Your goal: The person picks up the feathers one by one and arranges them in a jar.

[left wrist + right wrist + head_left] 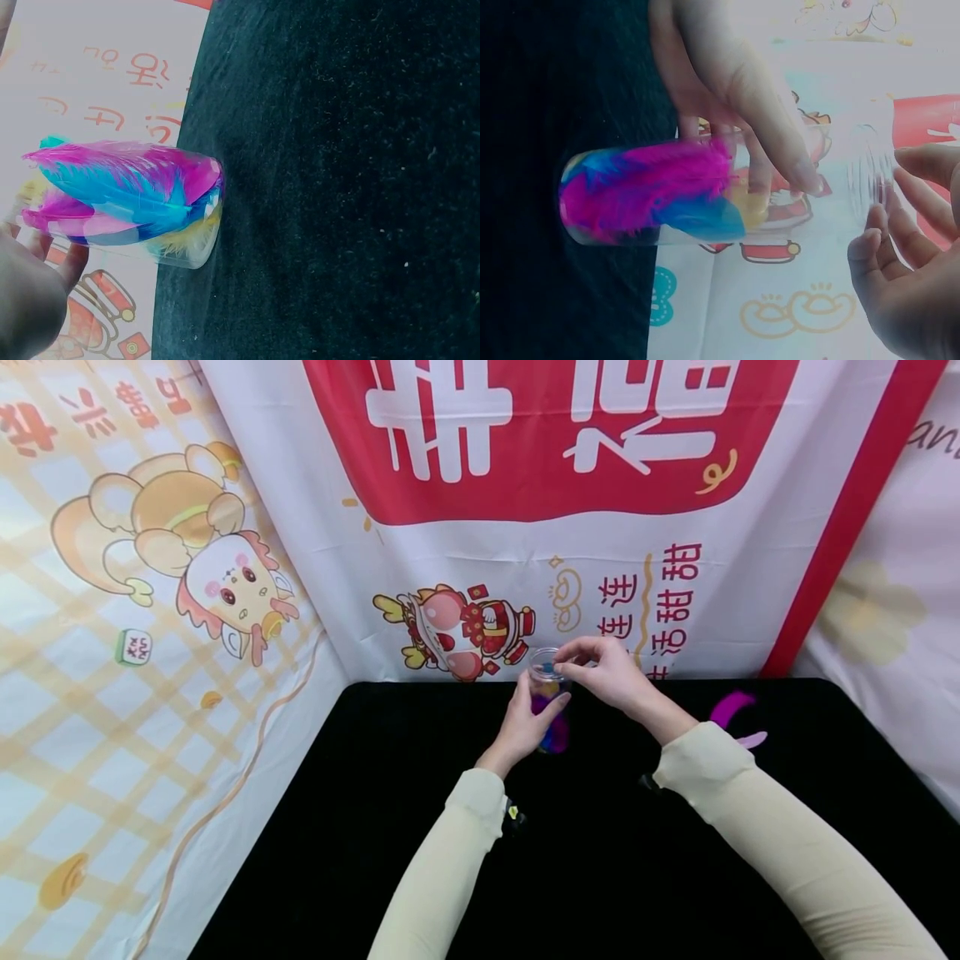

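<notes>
A clear jar (pixel 550 689) stands out at the table's far edge, packed with magenta, blue, purple and yellow feathers (pixel 641 191). My left hand (pixel 523 722) grips its side, the thumb across the front and other fingers behind, as the right wrist view shows. At its mouth is a clear ridged rim (pixel 868 176); I cannot tell whether a clear lid sits there. The fingers of my right hand (pixel 603 672) curl and pinch at this rim. Something blue shows beside the fingertips, and whether they also hold a feather is unclear. Feathers fill the jar (pixel 199 259) in the left wrist view.
A magenta feather (pixel 731 707) and a pale pink feather (pixel 752 740) lie on the black table (pixel 360 827) near my right forearm. Behind the far edge hangs a printed white and red cloth (pixel 450 552); another printed cloth (pixel 135 693) lines the left side.
</notes>
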### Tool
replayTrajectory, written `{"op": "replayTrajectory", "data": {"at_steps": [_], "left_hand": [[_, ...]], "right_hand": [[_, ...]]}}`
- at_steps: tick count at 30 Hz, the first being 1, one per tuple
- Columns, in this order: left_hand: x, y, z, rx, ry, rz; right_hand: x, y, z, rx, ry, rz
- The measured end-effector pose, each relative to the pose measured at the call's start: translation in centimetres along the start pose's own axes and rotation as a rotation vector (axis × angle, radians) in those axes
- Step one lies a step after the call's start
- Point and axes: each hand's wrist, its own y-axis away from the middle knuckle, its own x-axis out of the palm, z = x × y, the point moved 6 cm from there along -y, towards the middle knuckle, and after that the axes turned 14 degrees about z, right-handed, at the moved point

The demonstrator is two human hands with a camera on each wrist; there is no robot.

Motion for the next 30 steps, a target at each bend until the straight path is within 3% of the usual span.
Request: {"op": "replayTrajectory", "data": {"at_steps": [9, 20, 30], "left_hand": [[0.0, 0.2, -0.6, -0.022, 0.025, 0.006], [-0.1, 0.1, 0.0, -0.034, -0.018, -0.013], [0.0, 0.2, 0.0, -0.022, -0.025, -0.017]], "right_hand": [[-0.9, 0.9, 0.9, -0.02, 0.047, 0.071], [-1.8, 1.8, 1.4, -0.083, 0.1, 0.084], [-2.8, 3.4, 0.8, -0.024, 0.165, 0.099]]}}
